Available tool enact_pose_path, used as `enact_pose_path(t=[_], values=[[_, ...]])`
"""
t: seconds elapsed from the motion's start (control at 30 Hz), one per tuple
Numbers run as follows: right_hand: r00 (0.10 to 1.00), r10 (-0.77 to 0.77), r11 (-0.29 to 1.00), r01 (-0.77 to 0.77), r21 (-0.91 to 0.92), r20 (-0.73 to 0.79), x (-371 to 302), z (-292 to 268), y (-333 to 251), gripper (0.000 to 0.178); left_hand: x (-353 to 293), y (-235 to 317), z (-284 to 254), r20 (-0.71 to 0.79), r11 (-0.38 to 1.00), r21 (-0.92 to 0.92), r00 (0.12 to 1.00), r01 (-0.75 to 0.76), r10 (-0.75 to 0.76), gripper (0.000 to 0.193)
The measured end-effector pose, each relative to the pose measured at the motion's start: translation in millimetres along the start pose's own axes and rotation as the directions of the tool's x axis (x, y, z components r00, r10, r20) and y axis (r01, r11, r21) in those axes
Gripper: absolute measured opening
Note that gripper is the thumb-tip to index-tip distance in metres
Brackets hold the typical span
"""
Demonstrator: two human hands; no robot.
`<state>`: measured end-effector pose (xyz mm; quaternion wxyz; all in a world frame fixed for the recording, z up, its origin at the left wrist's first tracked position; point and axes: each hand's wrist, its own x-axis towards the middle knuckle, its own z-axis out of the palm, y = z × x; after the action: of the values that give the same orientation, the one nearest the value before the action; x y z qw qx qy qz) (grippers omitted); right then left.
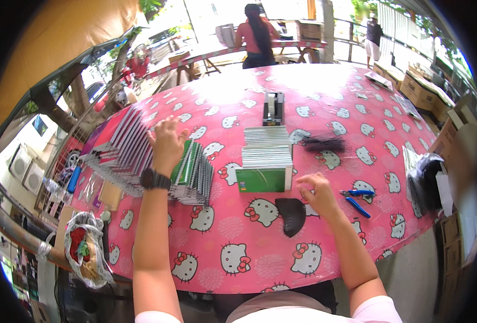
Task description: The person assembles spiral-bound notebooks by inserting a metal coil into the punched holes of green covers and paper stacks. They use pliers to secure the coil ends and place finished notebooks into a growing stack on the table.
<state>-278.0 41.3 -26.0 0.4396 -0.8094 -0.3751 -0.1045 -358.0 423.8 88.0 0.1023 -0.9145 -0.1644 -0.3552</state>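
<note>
My left hand (168, 141), a dark watch on its wrist, is over the left piles with its fingers spread, holding nothing I can see. Beneath and beside it are green spiral notebooks (191, 171), their dark wire edges showing. Farther left, a long row of pink and purple spiral notebooks (121, 141) leans in overlapping layers. In the middle of the table is a block of green-covered pads (263, 179), pale page edges upward. My right hand (319, 196) hovers just right of that block, fingers loosely bent and apart, nothing in them. A dark curved piece (290, 216) lies in front of the block.
Behind the block stands a black tape dispenser (273, 109). Black binding coils (324, 142) lie right of it, and blue-handled pliers (359, 201) farther right. A plastic bag (86, 247) hangs at the left edge. Cardboard boxes (418, 91) stand at right; a person (256, 37) is beyond.
</note>
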Motion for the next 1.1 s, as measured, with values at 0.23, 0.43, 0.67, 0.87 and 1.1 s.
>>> enact_pose_path(t=[0.23, 0.43, 0.67, 0.87, 1.1], values=[[0.960, 0.228, 0.973, -0.232, -0.005, -0.165, -0.2, -25.5, 45.1, 0.014, -74.8, 167.3, 25.3, -0.123, 0.704, -0.534, 0.867, -0.467, 0.482, 0.027], [0.957, 0.261, 0.963, -0.249, 0.106, -0.129, 9.3, -24.7, 41.8, 0.012, -74.4, 162.7, 45.1, -0.021, 0.710, -0.656, 0.947, -0.254, 0.320, 0.030], [0.997, 0.064, 0.855, -0.082, -0.512, -0.051, 69.2, -37.8, 110.6, 0.029, -76.1, 151.4, 6.9, 0.143, 0.606, -0.794, 0.950, -0.057, 0.277, 0.023], [0.937, 0.305, 0.664, -0.081, -0.743, 0.170, 85.8, -25.4, 102.0, 0.030, -114.9, 145.6, -25.3, 0.275, 0.690, -0.724, 0.913, -0.009, 0.300, 0.020], [0.949, 0.307, 0.884, -0.258, -0.390, 0.068, 64.5, -55.0, 98.4, 0.024, -129.0, 144.6, -33.6, 0.248, 0.789, -0.600, 0.907, -0.133, 0.341, 0.023]])
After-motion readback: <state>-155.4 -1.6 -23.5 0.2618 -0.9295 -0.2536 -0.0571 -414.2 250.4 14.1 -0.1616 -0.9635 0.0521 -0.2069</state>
